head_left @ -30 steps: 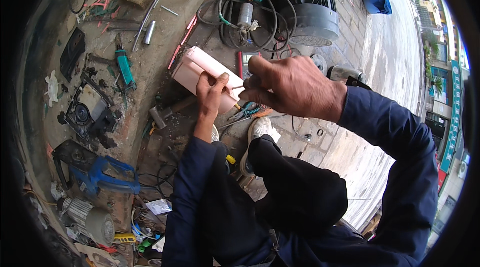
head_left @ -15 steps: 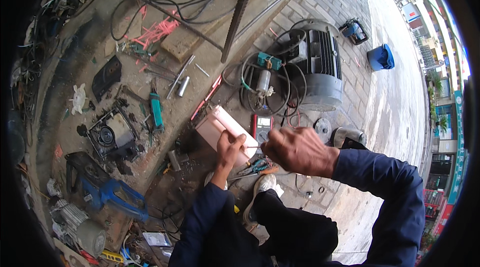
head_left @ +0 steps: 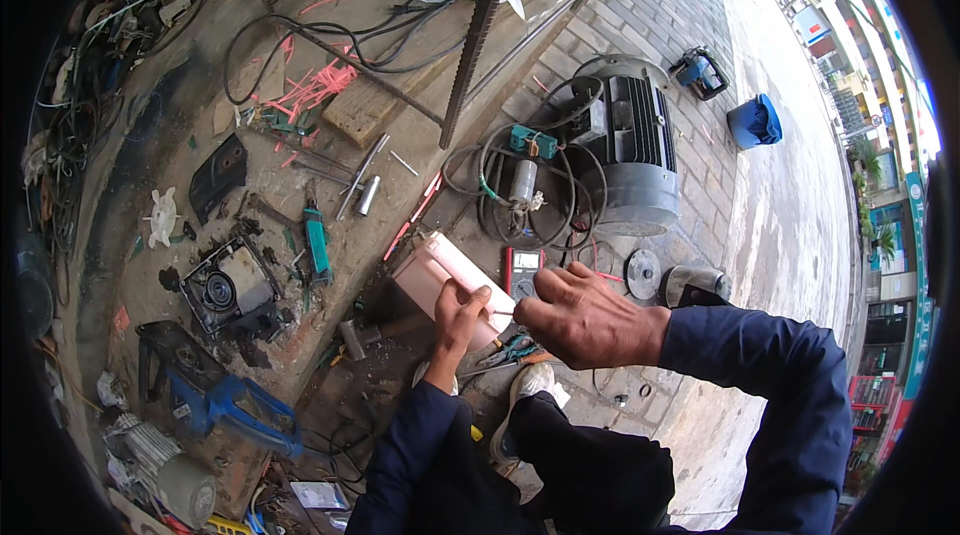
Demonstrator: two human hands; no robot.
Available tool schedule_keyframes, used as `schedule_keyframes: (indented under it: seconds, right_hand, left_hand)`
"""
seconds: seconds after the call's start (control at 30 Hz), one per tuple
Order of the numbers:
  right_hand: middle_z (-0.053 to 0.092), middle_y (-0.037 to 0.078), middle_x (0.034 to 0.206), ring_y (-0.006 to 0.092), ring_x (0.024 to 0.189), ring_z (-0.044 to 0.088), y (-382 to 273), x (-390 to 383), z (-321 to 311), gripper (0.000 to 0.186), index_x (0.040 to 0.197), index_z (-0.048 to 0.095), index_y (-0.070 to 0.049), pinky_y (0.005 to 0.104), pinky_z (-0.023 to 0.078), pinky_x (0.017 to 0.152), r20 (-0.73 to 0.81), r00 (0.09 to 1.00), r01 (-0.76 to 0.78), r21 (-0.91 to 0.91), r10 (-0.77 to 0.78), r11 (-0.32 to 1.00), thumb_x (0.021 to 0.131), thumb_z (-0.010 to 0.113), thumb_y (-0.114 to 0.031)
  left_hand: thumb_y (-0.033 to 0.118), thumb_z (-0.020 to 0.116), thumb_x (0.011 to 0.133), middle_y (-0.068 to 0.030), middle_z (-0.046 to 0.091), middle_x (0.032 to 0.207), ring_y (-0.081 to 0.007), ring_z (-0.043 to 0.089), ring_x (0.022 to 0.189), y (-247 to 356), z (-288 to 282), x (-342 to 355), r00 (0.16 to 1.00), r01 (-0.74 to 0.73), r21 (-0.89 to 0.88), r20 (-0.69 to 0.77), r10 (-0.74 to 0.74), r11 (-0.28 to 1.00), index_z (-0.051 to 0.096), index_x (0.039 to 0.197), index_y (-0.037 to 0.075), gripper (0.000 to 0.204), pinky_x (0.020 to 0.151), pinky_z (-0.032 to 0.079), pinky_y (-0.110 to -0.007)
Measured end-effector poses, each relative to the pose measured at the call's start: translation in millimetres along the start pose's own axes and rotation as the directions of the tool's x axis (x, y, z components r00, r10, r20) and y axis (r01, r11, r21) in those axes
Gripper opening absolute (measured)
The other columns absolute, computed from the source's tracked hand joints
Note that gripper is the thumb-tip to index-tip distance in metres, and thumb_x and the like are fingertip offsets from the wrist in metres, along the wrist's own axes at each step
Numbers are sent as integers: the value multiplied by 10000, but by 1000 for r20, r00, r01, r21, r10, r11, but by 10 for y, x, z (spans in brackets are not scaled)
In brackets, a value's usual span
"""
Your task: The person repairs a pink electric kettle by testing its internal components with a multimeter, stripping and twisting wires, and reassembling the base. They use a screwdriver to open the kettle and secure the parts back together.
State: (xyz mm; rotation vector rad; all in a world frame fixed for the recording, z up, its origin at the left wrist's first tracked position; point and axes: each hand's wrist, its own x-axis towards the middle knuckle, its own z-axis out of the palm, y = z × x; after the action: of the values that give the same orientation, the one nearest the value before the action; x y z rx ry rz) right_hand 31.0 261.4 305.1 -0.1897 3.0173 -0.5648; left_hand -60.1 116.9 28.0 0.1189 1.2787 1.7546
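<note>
A pale pink, box-shaped casing [head_left: 425, 278] is tilted above the ground in front of me. My left hand [head_left: 462, 321] is closed on its near end, thumb on top. My right hand [head_left: 592, 315] makes a fist just right of the casing. Out of that fist comes the thin shaft of a screwdriver [head_left: 503, 313], reaching the casing's near end beside my left thumb; its handle is hidden in my fingers. Beyond my hands lies a red-framed multimeter [head_left: 522, 271]. Pliers [head_left: 515, 347] and other hand tools lie below the casing, close to my shoes.
A large grey electric motor [head_left: 628, 155] stands ahead, with coiled cable and a green-topped device [head_left: 533, 143] beside it. A hammer [head_left: 352, 340], a blue power tool frame [head_left: 235, 400] and dismantled parts [head_left: 225, 285] lie left. A ribbed steel bar [head_left: 478, 45] slants overhead. A blue bucket [head_left: 754, 123] stands farther right.
The whole scene sits slightly lower in view. My right fist has turned a little at the screwdriver, while my left hand keeps its hold on the casing.
</note>
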Motion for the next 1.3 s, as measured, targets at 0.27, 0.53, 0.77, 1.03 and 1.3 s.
schedule_keyframes:
  seconds: [0.27, 0.53, 0.77, 1.03, 1.3]
  right_hand:
    - [573, 110, 909, 269, 820, 626, -24, 9, -8, 256, 1120, 599, -87, 450, 513, 691, 195, 975, -95, -82, 109, 992, 937, 721, -220]
    - [634, 186, 761, 359, 568, 648, 8, -29, 2, 349, 1104, 524, -34, 463, 523, 514, 262, 895, -359, -56, 360, 932, 1008, 651, -344]
    - [547, 111, 952, 292, 876, 595, 23, -3, 18, 294, 1106, 606, -97, 437, 482, 774, 74, 989, -129, -8, 129, 992, 848, 734, -161]
    - [572, 133, 776, 324, 589, 610, 16, -49, 100, 358, 1069, 531, -13, 448, 481, 496, 66, 972, -223, -68, 227, 973, 987, 691, -322]
    - [640, 103, 747, 302, 624, 664, 91, -112, 127, 271, 931, 516, -78, 427, 475, 517, 30, 954, -299, 52, 298, 953, 977, 744, -218]
  left_hand:
    - [103, 725, 963, -70, 685, 1004, -149, 657, 844, 28, 22, -4, 999, 36, 11, 13, -36, 999, 599, 1149, -9, 251, 745, 552, -304]
    - [70, 694, 970, -78, 669, 1143, -177, 659, 1020, 104, 19, 5, 993, 112, 106, 10, -114, 988, 585, 1245, -22, 310, 894, 566, -334]
    - [140, 749, 944, -58, 668, 885, -130, 627, 736, 68, 52, 23, 1000, -7, 48, -15, 7, 999, 604, 1049, -16, 237, 661, 511, -295]
    - [83, 709, 977, -68, 670, 1033, -145, 647, 884, 91, 25, 22, 999, 30, 45, 39, -32, 999, 596, 1159, -11, 233, 788, 547, -306]
    - [66, 698, 983, -71, 668, 1114, -160, 660, 966, -2, -37, 50, 997, 45, 49, 61, -48, 998, 591, 1216, -7, 267, 826, 585, -325]
